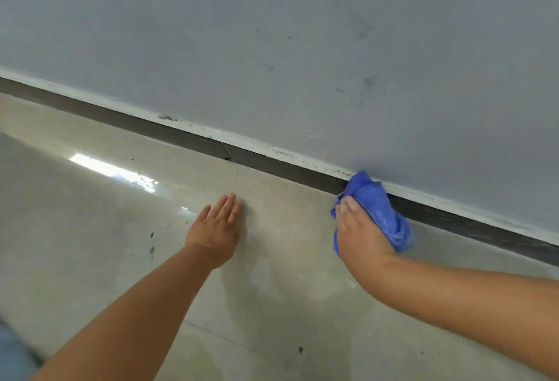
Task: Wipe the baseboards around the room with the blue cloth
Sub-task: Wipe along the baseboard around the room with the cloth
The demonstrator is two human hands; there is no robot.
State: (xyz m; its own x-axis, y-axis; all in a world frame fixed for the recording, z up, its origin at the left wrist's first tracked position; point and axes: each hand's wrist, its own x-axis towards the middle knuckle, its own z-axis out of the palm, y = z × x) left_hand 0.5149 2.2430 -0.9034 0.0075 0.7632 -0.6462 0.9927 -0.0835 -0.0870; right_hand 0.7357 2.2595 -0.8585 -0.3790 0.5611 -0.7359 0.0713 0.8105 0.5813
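A person's right hand (360, 232) grips the bunched blue cloth (378, 208), pressing it against the dark baseboard (181, 135) where floor (272, 290) meets wall (272, 32). The left hand (216, 229) lies flat, fingers straight, on the floor. Rusty specks mark the baseboard's top edge leftward, so wiping likely remains.

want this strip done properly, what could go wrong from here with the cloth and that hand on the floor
1. The blue cloth is bunched in the right hand, so it may skip the rusty specks on the baseboard top edge.
2. The left hand rests flat on the glossy floor; leaning on it could let it slide.
3. Dirt lifted by the cloth might smear onto the grey wall just above.
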